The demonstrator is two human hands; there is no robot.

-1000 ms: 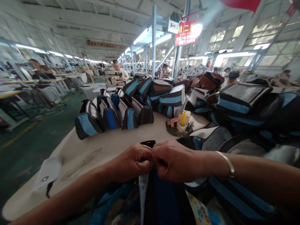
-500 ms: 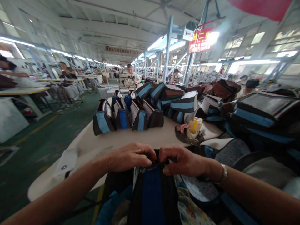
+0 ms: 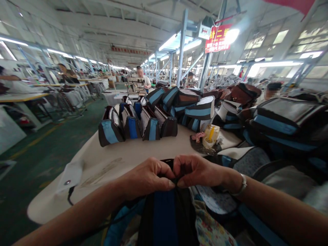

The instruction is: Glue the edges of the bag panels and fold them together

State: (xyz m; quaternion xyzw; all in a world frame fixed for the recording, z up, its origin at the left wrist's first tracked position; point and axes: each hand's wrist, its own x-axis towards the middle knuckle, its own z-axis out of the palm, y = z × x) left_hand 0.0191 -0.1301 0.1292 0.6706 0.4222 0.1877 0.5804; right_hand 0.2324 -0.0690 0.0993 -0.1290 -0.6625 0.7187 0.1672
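Observation:
A black bag with a dark blue centre stripe stands upright against my body at the table's near edge. My left hand pinches the bag's top edge, thumb and fingers pressed together. Right beside it, my right hand pinches the same edge, with a bracelet on its wrist. Both thumb tips almost meet above the blue stripe. The exact bit of edge between the fingers is hidden. Just behind the hands shows a dark strip of the bag's far rim.
Several black bags with blue stripes stand in rows on the pale table. A glue-stained jar with a yellow handle sits beside a pink rag. More bags pile up at the right. A white power strip lies left. Co-workers sit farther off.
My hands have drawn closer together and the fingers have closed on the bag's top edge. The view has shifted slightly.

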